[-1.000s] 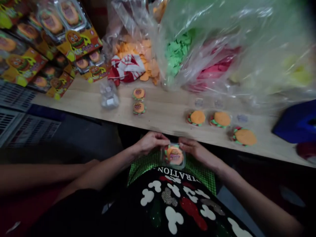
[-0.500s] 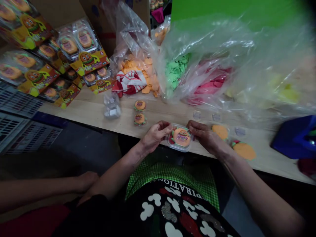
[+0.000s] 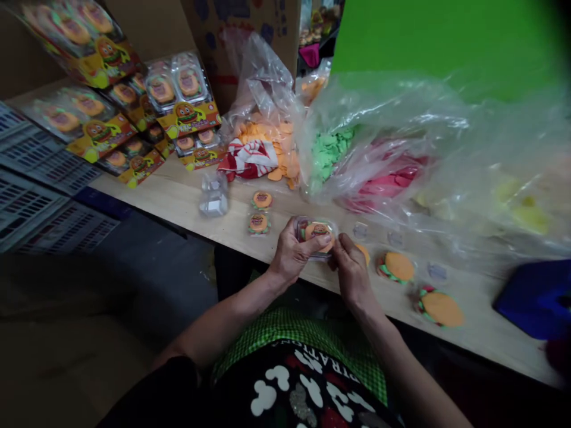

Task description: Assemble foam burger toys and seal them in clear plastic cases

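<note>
Over the table's front edge, my left hand [image 3: 292, 252] grips a clear plastic box [image 3: 304, 224] with a toy burger [image 3: 319, 230] inside, its thumb lying across the top. My right hand [image 3: 351, 264] is closed, its fingers pinching the box's right corner. Partly behind that hand lies an orange burger piece [image 3: 364, 254]. Farther right are a layered foam burger [image 3: 398, 266] and another one [image 3: 441, 307]. Left of my hands stand two boxed burgers, the nearer boxed burger [image 3: 259, 223] and the farther boxed burger [image 3: 262, 200].
Empty clear boxes [image 3: 213, 196] are stacked at left, near printed burger packs [image 3: 186, 98]. Plastic bags hold orange pieces [image 3: 281, 148], green pieces [image 3: 331, 151] and red pieces [image 3: 392, 178]. A blue container [image 3: 533, 300] stands at right; crates [image 3: 40, 154] at far left.
The box has turned and sits closer in, with my left thumb now over its top. My right hand has moved to its near right corner. Another person's arm at lower left has left the view.
</note>
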A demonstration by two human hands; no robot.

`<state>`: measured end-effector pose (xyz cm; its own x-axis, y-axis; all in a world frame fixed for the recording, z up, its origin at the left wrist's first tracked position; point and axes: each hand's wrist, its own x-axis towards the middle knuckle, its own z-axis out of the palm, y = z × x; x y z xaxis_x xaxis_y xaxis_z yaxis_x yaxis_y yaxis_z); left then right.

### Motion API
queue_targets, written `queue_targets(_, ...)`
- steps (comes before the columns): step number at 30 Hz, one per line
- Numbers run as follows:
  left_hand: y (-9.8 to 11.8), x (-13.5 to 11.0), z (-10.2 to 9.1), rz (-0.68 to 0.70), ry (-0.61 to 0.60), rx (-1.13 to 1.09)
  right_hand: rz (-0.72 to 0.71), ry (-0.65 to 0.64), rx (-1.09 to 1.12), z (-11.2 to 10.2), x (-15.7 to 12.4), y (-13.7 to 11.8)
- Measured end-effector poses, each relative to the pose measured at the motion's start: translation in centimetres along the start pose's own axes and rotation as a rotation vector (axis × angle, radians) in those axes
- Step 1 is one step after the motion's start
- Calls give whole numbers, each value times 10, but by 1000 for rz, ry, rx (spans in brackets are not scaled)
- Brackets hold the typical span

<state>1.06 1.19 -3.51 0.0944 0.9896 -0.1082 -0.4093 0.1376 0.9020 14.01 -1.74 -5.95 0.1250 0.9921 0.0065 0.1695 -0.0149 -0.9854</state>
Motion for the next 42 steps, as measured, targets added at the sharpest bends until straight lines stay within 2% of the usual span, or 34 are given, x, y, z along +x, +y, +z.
queue_targets(3,-1,-2,4,-24,49,-20,-10,24,19,2,4,4)
queue_targets(8,-2,0,10,7,107,-69,-21,-21,90,4,-5,4)
queue_targets(14,0,-5,17,85,111,-105,-53,69,197,10,-11,9)
queue_targets(18,1,-12,19,85,110,-144,-52,76,253,11,-13,6)
queue_targets(22,-1,-21,25,148,175,-192,-86,148,178,14,-13,0)
queue_targets(27,-6,-31,31,138,234,-216,-141,226,253,27,-10,3)
queue_targets(29,-6,-30,26,105,213,-222,-115,234,299,26,-10,7)
queue_targets(31,-4,-25,15,54,187,-219,-57,139,304,17,-10,7)
queue_targets(33,1,-19,0,-1,148,-186,-9,-58,142,0,-9,1)
queue_targets(35,6,-14,-14,-46,61,-81,-36,-136,-134,-18,-7,-10)
queue_targets(37,10,-12,-23,-61,-92,90,-135,-58,-329,-28,-4,-23)
queue_targets(39,11,-15,-24,-10,-238,293,-210,-10,-361,-26,1,-32)
queue_targets(41,12,-19,-19,75,-308,445,-209,-31,-350,-18,4,-36)
queue_targets(42,12,-21,-16,104,-306,476,-186,-16,-339,-13,6,-35)
